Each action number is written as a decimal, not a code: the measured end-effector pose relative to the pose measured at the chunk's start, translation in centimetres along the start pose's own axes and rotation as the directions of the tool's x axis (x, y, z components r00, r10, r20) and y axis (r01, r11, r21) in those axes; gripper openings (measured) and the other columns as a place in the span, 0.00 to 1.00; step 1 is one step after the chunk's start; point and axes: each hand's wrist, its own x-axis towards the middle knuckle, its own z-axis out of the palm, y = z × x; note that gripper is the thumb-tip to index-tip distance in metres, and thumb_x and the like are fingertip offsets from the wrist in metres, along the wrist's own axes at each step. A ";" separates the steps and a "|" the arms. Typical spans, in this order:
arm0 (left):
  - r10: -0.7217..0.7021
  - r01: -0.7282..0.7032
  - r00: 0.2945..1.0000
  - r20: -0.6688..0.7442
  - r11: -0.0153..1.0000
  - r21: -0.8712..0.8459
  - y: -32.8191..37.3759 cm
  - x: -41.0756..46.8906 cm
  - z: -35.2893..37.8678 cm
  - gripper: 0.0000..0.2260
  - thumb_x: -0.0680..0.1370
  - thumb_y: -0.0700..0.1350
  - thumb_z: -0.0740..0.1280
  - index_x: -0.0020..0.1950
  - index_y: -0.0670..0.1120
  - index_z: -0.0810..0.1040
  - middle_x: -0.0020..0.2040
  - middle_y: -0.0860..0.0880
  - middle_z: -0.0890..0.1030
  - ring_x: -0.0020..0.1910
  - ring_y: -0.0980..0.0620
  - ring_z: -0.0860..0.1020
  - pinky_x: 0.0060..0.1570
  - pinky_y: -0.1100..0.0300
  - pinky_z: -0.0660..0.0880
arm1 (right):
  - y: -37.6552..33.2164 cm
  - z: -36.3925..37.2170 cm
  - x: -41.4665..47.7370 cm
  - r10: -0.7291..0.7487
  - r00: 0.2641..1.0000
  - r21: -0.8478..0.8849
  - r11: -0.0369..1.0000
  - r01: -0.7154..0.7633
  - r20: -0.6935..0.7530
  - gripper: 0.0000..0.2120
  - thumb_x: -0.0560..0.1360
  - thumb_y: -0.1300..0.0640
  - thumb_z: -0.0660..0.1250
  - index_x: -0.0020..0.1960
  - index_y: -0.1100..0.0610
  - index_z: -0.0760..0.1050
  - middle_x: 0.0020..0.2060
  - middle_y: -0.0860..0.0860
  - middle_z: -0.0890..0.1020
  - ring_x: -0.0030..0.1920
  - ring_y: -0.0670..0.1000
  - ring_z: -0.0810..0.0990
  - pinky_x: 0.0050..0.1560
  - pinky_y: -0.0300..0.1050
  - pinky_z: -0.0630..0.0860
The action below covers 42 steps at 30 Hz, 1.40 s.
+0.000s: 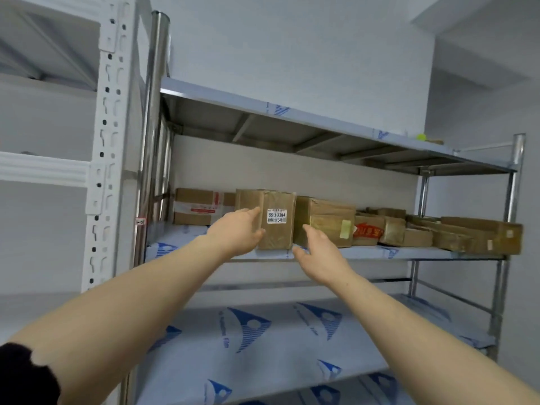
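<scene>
A brown cardboard box (277, 226) stands upright at the front edge of the middle shelf (374, 252) of a metal rack, turned slightly so one corner faces out. A white label (276, 216) with printed numbers sits on its front face.

The left hand (233, 232) lies against the left side of the box. Its fingers (251, 214) are fairly straight and laid flat along the cardboard, and the thumb reaches towards the front face lower down.

The right hand (321, 255) is just beside the box's lower right corner. Its fingers (310, 230) are straight and spread a little and hold nothing; I cannot tell whether they touch the box.

A second box with red and white tape (198, 206) sits further back on the left. A wider taped box (324, 220) lies just to the right of the upright one, then a box with red print (368, 230) and a row of flatter boxes (479, 233) running to the far end of the shelf.

The lower shelf (263, 331) is covered in film with blue logos. A white slotted rack (108, 141) stands to the left. A black sleeve (26, 372) shows at the left arm.
</scene>
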 end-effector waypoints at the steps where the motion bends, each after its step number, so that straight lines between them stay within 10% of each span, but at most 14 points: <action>1: -0.016 0.016 1.000 0.003 1.000 -0.016 -0.4 1.6 0.5 0.27 0.81 0.51 0.59 0.78 0.47 0.56 0.74 0.45 0.65 0.72 0.44 0.65 0.68 0.51 0.65 | 0.4 0.2 1.6 0.009 1.000 0.017 1.000 -0.009 -0.002 0.22 0.81 0.55 0.58 0.73 0.57 0.60 0.71 0.55 0.66 0.70 0.54 0.66 0.65 0.45 0.65; 17: -0.235 0.181 0.967 -0.099 0.905 -0.386 -1.5 17.3 5.3 0.23 0.81 0.52 0.59 0.75 0.48 0.64 0.72 0.46 0.70 0.71 0.48 0.67 0.68 0.59 0.63 | 5.7 4.5 20.4 0.073 0.995 0.529 0.848 -0.029 -0.063 0.29 0.81 0.51 0.58 0.78 0.51 0.50 0.75 0.53 0.61 0.74 0.54 0.61 0.71 0.49 0.60; 35: -0.405 0.171 0.859 -0.312 0.803 -0.571 2.9 8.6 5.2 0.16 0.80 0.52 0.63 0.65 0.46 0.76 0.58 0.49 0.80 0.58 0.51 0.77 0.61 0.49 0.73 | 7.3 6.1 12.8 -0.123 0.964 0.725 0.639 0.258 -0.235 0.26 0.79 0.58 0.62 0.73 0.48 0.58 0.65 0.49 0.74 0.64 0.48 0.73 0.65 0.52 0.72; 42: -0.460 0.183 0.837 -0.296 0.745 -0.641 4.4 3.4 5.7 0.15 0.78 0.48 0.67 0.64 0.48 0.74 0.57 0.52 0.79 0.55 0.54 0.78 0.59 0.50 0.76 | 7.4 7.1 8.1 -0.088 0.973 0.885 0.403 0.233 -0.215 0.16 0.77 0.49 0.64 0.62 0.46 0.64 0.51 0.34 0.73 0.51 0.30 0.73 0.51 0.29 0.70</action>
